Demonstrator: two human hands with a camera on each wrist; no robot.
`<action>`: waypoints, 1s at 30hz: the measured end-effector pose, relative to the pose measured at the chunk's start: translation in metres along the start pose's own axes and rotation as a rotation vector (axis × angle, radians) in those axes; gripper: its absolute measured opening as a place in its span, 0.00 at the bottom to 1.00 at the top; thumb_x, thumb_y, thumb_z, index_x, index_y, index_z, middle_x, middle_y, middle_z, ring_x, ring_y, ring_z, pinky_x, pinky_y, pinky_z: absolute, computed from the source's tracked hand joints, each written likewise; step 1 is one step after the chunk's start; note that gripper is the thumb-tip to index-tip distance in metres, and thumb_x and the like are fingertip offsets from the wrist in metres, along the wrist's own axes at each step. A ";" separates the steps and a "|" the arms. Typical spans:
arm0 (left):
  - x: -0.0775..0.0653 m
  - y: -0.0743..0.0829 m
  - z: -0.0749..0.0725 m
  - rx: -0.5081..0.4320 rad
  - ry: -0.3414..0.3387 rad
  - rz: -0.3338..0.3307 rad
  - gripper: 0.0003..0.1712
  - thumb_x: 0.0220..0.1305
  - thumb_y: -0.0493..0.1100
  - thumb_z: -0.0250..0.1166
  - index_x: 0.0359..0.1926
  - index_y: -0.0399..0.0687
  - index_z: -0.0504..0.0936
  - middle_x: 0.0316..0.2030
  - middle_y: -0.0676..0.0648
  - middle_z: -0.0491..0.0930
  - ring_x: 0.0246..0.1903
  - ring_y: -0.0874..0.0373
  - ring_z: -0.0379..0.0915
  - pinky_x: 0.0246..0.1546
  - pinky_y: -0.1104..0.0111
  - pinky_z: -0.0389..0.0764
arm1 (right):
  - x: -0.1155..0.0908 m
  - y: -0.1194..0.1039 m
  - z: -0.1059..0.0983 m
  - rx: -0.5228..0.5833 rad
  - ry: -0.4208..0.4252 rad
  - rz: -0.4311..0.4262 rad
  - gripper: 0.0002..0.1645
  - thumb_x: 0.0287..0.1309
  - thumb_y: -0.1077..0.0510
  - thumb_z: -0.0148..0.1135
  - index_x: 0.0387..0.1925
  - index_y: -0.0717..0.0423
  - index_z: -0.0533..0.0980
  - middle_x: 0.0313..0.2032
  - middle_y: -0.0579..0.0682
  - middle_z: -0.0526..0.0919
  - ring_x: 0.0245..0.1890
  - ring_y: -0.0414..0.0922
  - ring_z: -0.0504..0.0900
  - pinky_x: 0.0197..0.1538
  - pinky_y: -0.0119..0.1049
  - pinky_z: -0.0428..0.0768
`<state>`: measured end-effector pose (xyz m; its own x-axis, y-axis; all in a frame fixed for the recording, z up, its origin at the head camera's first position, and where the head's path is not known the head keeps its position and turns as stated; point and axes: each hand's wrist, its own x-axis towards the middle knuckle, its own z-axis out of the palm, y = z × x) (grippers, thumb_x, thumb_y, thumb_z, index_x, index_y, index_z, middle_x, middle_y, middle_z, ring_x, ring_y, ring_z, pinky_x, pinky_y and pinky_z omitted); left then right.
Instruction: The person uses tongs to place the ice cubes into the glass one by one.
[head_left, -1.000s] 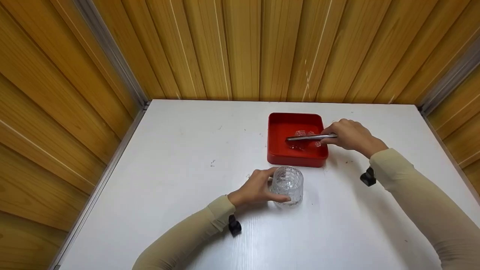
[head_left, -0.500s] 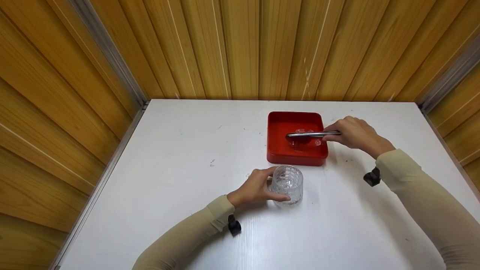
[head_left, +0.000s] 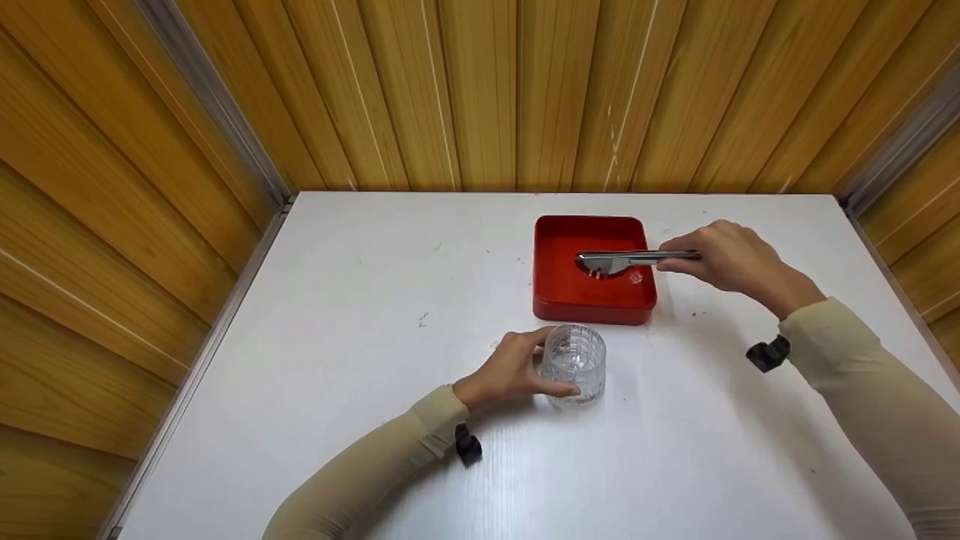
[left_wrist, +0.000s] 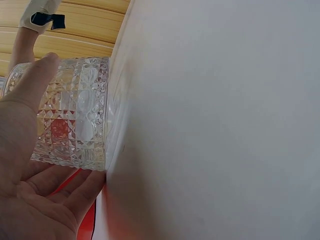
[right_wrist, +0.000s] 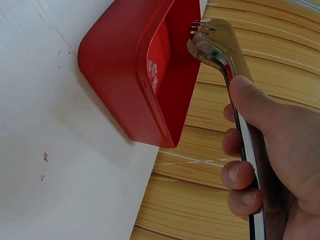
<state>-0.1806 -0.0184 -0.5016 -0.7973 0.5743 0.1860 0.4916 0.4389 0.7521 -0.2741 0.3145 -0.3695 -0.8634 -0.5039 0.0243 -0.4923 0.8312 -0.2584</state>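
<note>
My left hand (head_left: 514, 371) holds a clear cut-pattern drinking glass (head_left: 585, 364) upright on the table, thumb on the near side and fingers on the far side. In the left wrist view, the thumb lies across the glass (left_wrist: 82, 115). My right hand (head_left: 731, 255) grips metal serving tongs (head_left: 637, 258), with one spoon-shaped end and one forked end. Those ends hover over the red square box (head_left: 592, 312). A clear ice-like piece (head_left: 636, 277) lies in the box, and clear pieces (right_wrist: 152, 72) show there in the right wrist view. Whether the tongs pinch anything, I cannot tell.
The white table (head_left: 360, 315) meets a wood-look panel wall (head_left: 480, 97) at the back, with more panels at the sides. The glass stands just in front of the box. A black wrist camera (head_left: 768, 354) hangs under the right sleeve.
My right hand has lifted the tongs from among the clear pieces and shifted slightly to the right. The tongs have turned, showing the forked end. My left hand stays on the glass.
</note>
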 end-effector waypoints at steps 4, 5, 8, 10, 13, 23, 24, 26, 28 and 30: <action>-0.001 0.000 0.001 -0.006 -0.012 -0.012 0.46 0.49 0.59 0.83 0.66 0.49 0.77 0.52 0.55 0.86 0.51 0.63 0.80 0.53 0.74 0.78 | -0.008 -0.007 -0.007 0.003 0.008 -0.020 0.16 0.62 0.49 0.73 0.50 0.50 0.88 0.27 0.42 0.85 0.24 0.42 0.72 0.25 0.36 0.68; -0.001 0.000 0.001 -0.008 -0.012 -0.014 0.46 0.49 0.59 0.83 0.66 0.49 0.77 0.52 0.55 0.86 0.51 0.63 0.80 0.53 0.74 0.78 | -0.010 -0.009 -0.009 0.005 0.017 -0.031 0.16 0.62 0.50 0.73 0.49 0.50 0.88 0.28 0.42 0.86 0.24 0.42 0.72 0.25 0.36 0.68; -0.002 0.001 0.001 -0.010 -0.010 -0.014 0.45 0.49 0.59 0.83 0.66 0.49 0.77 0.51 0.54 0.86 0.51 0.63 0.81 0.53 0.74 0.78 | -0.015 -0.013 -0.013 0.001 0.050 -0.064 0.15 0.61 0.51 0.75 0.48 0.50 0.88 0.29 0.42 0.87 0.23 0.40 0.73 0.24 0.34 0.69; -0.002 0.001 0.001 -0.006 -0.003 -0.008 0.45 0.49 0.59 0.82 0.65 0.49 0.78 0.51 0.54 0.86 0.51 0.64 0.81 0.53 0.74 0.78 | -0.017 -0.015 -0.014 -0.015 0.076 -0.087 0.14 0.60 0.51 0.75 0.47 0.49 0.89 0.28 0.41 0.87 0.22 0.40 0.72 0.23 0.33 0.69; -0.002 0.001 0.001 0.001 0.004 0.000 0.44 0.49 0.59 0.82 0.65 0.48 0.78 0.51 0.55 0.86 0.50 0.65 0.80 0.53 0.75 0.78 | -0.019 -0.017 -0.016 -0.035 0.100 -0.107 0.13 0.59 0.51 0.76 0.46 0.47 0.89 0.26 0.39 0.86 0.21 0.38 0.71 0.23 0.33 0.68; -0.002 0.000 0.002 -0.023 -0.008 -0.011 0.45 0.49 0.60 0.82 0.66 0.48 0.78 0.52 0.54 0.86 0.51 0.65 0.80 0.54 0.74 0.78 | -0.031 -0.021 -0.021 -0.016 0.102 -0.106 0.15 0.59 0.52 0.76 0.48 0.48 0.89 0.29 0.39 0.88 0.21 0.37 0.73 0.24 0.33 0.70; -0.002 0.000 0.002 -0.021 -0.007 -0.010 0.45 0.49 0.60 0.82 0.66 0.48 0.78 0.52 0.54 0.86 0.51 0.65 0.80 0.54 0.74 0.78 | -0.033 -0.022 -0.021 -0.018 0.103 -0.109 0.15 0.59 0.52 0.76 0.48 0.47 0.89 0.29 0.38 0.87 0.21 0.37 0.73 0.24 0.33 0.70; -0.001 0.000 0.002 -0.015 -0.003 -0.005 0.45 0.49 0.59 0.82 0.66 0.48 0.78 0.52 0.55 0.86 0.51 0.65 0.80 0.53 0.75 0.78 | -0.036 -0.025 -0.022 -0.023 0.104 -0.126 0.16 0.59 0.52 0.76 0.48 0.48 0.89 0.29 0.39 0.87 0.21 0.37 0.73 0.25 0.33 0.70; -0.001 0.000 0.002 -0.016 -0.002 0.003 0.45 0.49 0.59 0.83 0.66 0.48 0.78 0.51 0.54 0.86 0.51 0.65 0.81 0.53 0.75 0.78 | -0.039 -0.027 -0.021 -0.026 0.107 -0.145 0.16 0.59 0.52 0.76 0.48 0.49 0.89 0.29 0.39 0.88 0.21 0.37 0.73 0.24 0.32 0.70; -0.001 -0.001 0.002 -0.016 0.001 0.013 0.45 0.48 0.58 0.83 0.65 0.48 0.78 0.51 0.54 0.86 0.50 0.65 0.81 0.53 0.75 0.79 | -0.042 -0.030 -0.020 -0.028 0.113 -0.168 0.16 0.58 0.52 0.76 0.48 0.50 0.89 0.29 0.39 0.88 0.21 0.36 0.73 0.24 0.32 0.70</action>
<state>-0.1794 -0.0178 -0.5038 -0.7913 0.5791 0.1961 0.4961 0.4207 0.7596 -0.2255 0.3152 -0.3434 -0.7750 -0.6078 0.1731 -0.6320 0.7448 -0.2143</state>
